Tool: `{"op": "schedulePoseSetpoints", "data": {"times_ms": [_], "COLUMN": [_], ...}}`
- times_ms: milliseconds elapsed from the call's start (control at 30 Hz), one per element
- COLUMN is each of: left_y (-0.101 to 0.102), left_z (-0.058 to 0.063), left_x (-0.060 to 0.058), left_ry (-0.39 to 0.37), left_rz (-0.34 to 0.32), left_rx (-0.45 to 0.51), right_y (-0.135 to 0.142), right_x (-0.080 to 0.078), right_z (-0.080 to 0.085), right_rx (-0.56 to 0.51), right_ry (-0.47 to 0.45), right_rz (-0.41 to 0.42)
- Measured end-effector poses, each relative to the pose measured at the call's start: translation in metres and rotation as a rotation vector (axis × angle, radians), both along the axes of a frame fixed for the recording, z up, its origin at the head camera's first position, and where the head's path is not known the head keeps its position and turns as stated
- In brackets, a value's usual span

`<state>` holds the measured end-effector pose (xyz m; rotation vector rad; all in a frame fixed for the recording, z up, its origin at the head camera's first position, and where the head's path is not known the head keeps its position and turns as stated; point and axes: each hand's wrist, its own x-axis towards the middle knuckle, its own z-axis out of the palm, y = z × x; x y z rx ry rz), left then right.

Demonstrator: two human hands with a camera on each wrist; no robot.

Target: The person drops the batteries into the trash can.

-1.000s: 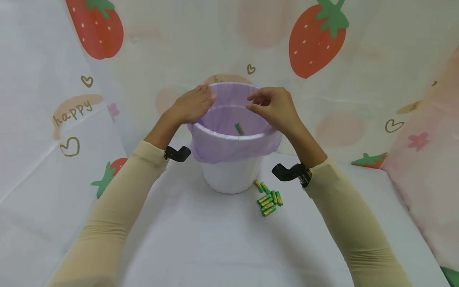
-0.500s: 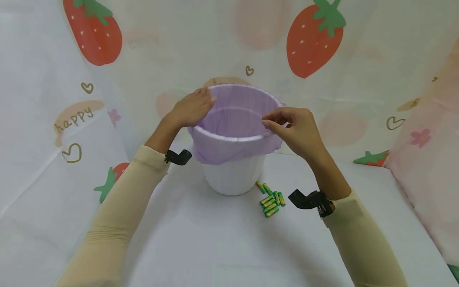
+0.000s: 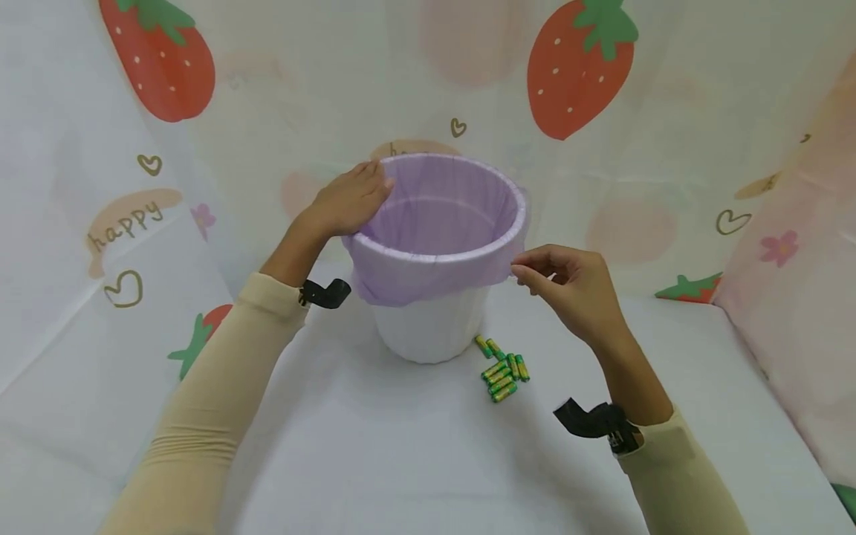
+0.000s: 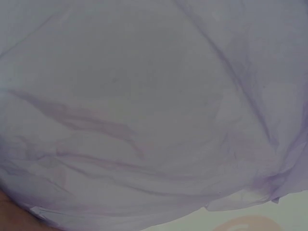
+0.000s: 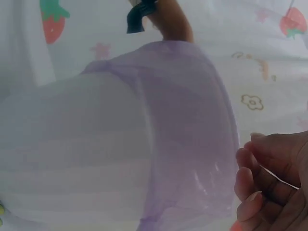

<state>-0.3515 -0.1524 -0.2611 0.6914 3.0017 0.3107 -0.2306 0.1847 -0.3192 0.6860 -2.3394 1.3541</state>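
The right grip is relaxed and empty: its fingers are loosely bent, with the thumb near the forefinger, just beside the purple liner; whether the fingertips touch it, I cannot tell. The left grip rests upon the white bin, at the left side of its rim, with the fingers extended. This bin stands upright, and the liner covers its inside and folds outward over the rim. Near its base, on the right, eight green and yellow batteries lie upon the white surface. Behind hangs a pale backdrop with printed strawberries.
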Motion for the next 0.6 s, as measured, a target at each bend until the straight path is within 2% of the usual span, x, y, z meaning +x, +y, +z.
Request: {"op": "schedulePoseSetpoints", "data": {"times_ms": [267, 600], "left_y": [0.004, 0.002], "left_z": [0.0, -0.001], "left_x": [-0.002, 0.0], "left_ry": [0.0, 0.004], "left_rz": [-0.002, 0.0], "left_rx": [0.002, 0.004], "right_y": [0.015, 0.026], "right_x": [0.009, 0.018], "right_z": [-0.024, -0.051], "right_rx": [-0.007, -0.034], "right_ry": [-0.052, -0.159], "right_rz": [-0.072, -0.079]}}
